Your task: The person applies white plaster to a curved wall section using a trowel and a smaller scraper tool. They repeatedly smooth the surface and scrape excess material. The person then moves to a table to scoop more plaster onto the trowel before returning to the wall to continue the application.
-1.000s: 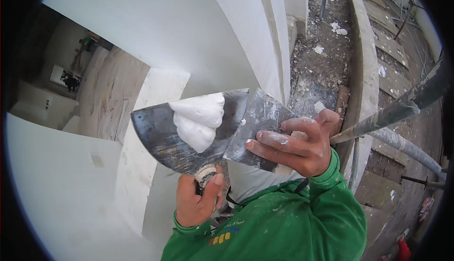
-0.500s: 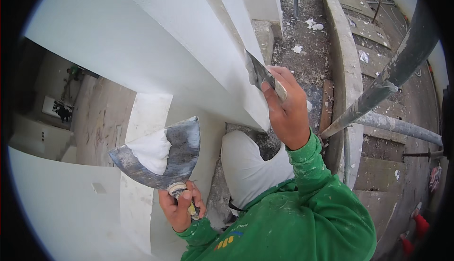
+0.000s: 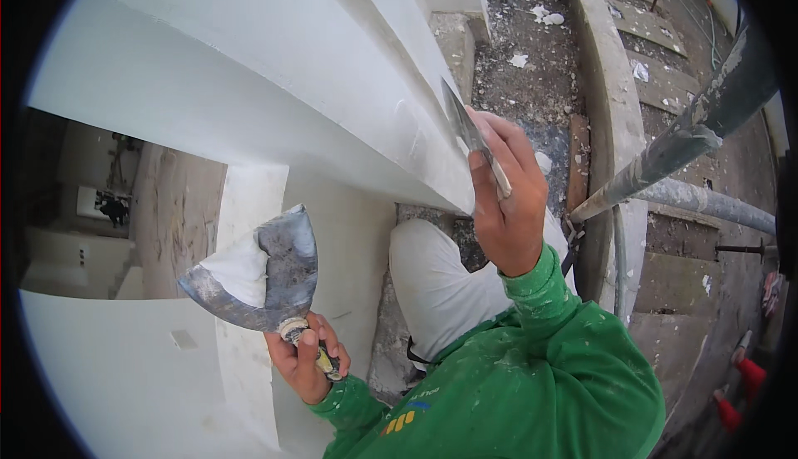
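My left hand (image 3: 307, 361) is closed round the handle of a broad, fan-shaped putty knife (image 3: 287, 272). Its grey blade faces up and carries a thick mound of white putty (image 3: 238, 271). In my right hand (image 3: 509, 193), pinched between thumb and fingers, is a smaller putty knife (image 3: 467, 122). That blade lies against, or very close to, the edge of the white wall (image 3: 349, 68); exact contact is hard to make out. A faint smear of putty (image 3: 406, 122) marks the wall left of the blade.
Grey scaffold poles (image 3: 665, 156) slant close by on the right. A low concrete kerb (image 3: 611, 68) runs beside a dirt strip (image 3: 532, 68) with white scraps. At left, a wall opening (image 3: 174, 218) shows a room. Another person's red-clad legs (image 3: 740, 392) appear at lower right.
My right hand has moved slightly down, its knife blade turning more edge-on along the wall. The loaded putty knife in my left hand has shifted left. The view has tilted a little.
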`<action>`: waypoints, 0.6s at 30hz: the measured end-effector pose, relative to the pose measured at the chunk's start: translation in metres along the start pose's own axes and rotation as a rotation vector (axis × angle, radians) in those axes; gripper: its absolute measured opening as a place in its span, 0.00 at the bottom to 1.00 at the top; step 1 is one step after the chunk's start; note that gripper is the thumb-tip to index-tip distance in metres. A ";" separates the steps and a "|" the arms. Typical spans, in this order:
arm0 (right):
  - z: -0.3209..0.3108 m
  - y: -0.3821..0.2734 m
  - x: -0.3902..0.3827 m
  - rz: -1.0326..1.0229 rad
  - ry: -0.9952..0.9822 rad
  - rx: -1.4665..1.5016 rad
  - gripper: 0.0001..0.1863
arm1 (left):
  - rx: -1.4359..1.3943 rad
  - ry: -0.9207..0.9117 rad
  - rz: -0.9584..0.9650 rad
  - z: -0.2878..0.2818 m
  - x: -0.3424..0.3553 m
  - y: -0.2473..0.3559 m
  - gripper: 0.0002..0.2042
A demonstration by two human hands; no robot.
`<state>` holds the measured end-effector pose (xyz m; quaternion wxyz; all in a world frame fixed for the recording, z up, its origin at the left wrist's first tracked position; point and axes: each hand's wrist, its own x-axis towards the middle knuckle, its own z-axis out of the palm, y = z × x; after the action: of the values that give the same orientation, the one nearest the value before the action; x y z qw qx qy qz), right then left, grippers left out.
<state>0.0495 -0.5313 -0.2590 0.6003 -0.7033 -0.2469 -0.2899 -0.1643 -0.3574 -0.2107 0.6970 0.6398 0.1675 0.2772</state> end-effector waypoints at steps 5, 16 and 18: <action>0.036 -0.030 -0.008 0.044 -0.065 -0.072 0.29 | -0.061 -0.032 -0.016 -0.001 0.001 -0.007 0.18; 0.034 -0.053 0.040 -0.148 -0.077 -0.135 0.33 | -0.244 -0.066 -0.049 -0.002 0.007 -0.005 0.21; 0.033 -0.066 0.012 -0.157 -0.168 -0.132 0.31 | -0.260 -0.075 -0.063 -0.005 0.006 -0.008 0.21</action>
<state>0.0158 -0.4881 -0.2077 0.5053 -0.7417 -0.3309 -0.2916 -0.1613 -0.3498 -0.2183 0.7882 0.5483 0.1240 0.2505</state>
